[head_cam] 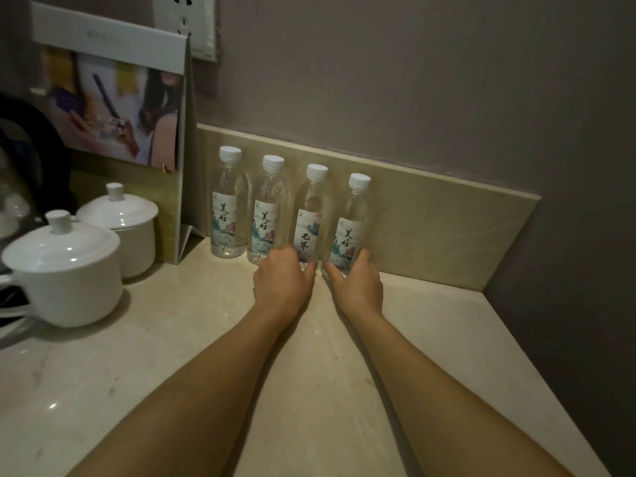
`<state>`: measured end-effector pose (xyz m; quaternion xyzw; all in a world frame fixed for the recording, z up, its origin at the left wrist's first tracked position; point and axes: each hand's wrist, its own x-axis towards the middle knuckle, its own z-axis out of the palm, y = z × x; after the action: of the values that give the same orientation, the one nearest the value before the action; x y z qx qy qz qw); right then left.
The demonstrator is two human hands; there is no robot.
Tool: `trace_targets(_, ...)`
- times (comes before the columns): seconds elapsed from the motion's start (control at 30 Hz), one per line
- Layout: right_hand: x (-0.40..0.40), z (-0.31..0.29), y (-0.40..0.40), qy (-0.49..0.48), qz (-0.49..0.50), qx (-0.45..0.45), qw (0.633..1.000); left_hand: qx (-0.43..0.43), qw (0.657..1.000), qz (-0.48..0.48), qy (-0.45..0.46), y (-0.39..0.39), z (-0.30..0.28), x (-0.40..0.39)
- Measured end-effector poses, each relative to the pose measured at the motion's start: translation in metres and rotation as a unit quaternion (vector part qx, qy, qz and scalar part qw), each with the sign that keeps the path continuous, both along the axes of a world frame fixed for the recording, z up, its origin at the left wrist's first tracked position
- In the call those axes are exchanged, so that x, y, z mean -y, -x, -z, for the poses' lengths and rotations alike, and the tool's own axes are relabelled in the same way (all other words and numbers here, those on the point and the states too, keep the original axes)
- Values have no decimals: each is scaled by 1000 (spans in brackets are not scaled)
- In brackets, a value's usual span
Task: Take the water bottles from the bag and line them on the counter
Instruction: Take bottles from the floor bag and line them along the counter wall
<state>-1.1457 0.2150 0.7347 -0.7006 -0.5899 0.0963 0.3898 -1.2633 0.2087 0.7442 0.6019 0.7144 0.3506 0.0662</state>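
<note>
Both forearms are stretched toward twelve o'clock over the counter, where four upright bottles are lined against the backsplash. The left hand is wrapped around the third bottle's base and the right hand clasps the fourth. Two lidded white cups are seen at nine o'clock.

A: Looks like a hotel room, anyone agree?

B: Yep. Stone worktop, two lidded white cups, a kettle, a standing promo card and matching complimentary-style water bottles under a wall socket.
</note>
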Motion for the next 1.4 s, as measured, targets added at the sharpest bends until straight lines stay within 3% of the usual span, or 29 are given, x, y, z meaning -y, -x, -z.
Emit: trace_targets(1.4, 1, -1, 0, 1, -2, -25, 1000, 6, 1000, -11, -20, -1, 2, 0)
